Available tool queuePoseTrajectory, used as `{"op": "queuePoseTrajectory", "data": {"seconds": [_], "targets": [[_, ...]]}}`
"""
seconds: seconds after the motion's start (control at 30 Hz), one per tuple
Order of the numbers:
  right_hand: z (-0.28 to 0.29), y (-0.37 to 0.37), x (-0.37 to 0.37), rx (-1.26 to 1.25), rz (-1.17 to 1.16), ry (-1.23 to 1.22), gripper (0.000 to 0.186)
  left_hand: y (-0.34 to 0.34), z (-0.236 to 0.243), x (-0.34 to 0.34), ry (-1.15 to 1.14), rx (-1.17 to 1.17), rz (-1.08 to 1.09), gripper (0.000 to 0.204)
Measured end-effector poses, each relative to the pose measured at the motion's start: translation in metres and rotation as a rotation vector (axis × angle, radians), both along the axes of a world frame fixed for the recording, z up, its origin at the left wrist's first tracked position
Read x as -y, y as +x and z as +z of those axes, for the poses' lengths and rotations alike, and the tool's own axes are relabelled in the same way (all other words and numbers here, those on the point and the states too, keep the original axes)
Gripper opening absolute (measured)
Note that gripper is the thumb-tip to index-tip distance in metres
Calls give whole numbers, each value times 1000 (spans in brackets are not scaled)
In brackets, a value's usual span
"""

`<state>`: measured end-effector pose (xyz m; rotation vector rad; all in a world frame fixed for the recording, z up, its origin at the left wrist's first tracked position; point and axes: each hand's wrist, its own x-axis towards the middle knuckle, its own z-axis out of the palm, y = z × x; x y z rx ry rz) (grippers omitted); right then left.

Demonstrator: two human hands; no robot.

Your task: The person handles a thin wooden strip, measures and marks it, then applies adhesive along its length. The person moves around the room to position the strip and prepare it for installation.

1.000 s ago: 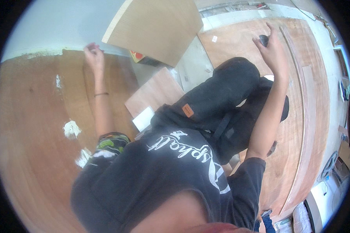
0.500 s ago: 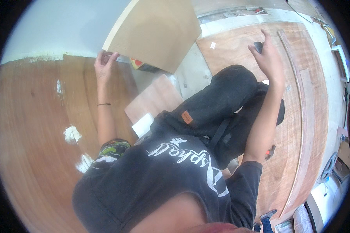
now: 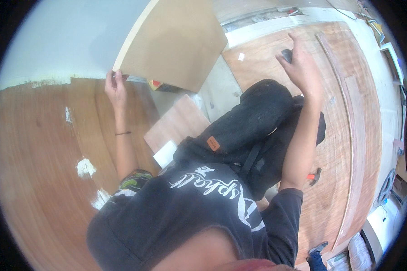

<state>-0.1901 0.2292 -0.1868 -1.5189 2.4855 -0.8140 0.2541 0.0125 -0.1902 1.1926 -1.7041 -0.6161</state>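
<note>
My left hand point(image 3: 116, 90) is raised at the near left corner of a tan wooden panel point(image 3: 176, 45) with a pale edge strip. Its fingers and thumb are closed around that corner; a small dark reddish bit shows beside them, too small to name. Over the plywood on the right, my right hand point(image 3: 300, 70) is held up, its index finger pointing away. Between thumb and fingers it grips a small dark rounded object point(image 3: 286, 55), mostly hidden by the hand.
Plywood sheeting point(image 3: 36, 149) with white patches lies left. A small wood piece point(image 3: 176, 122) and white block point(image 3: 165, 153) sit by my legs. A hammer point(image 3: 314, 176) rests on the right plywood point(image 3: 325, 212), near long strips point(image 3: 359, 149). Another person's leg point(image 3: 318, 259) shows lower right.
My left fingers have shifted slightly left and now close on the panel's corner. The right hand appears a little farther left, still gripping the dark object. The hammer shows more fully.
</note>
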Motion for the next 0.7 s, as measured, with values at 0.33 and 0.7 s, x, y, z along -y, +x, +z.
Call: {"op": "queuePoseTrajectory", "data": {"seconds": [0.33,0.7], "targets": [[-7,3,-7,5,12,67,65,-15,-8,8,-277,233,259,34],[3,12,-29,43,64,72,60,-103,70,68,67,1082,109,67]]}}
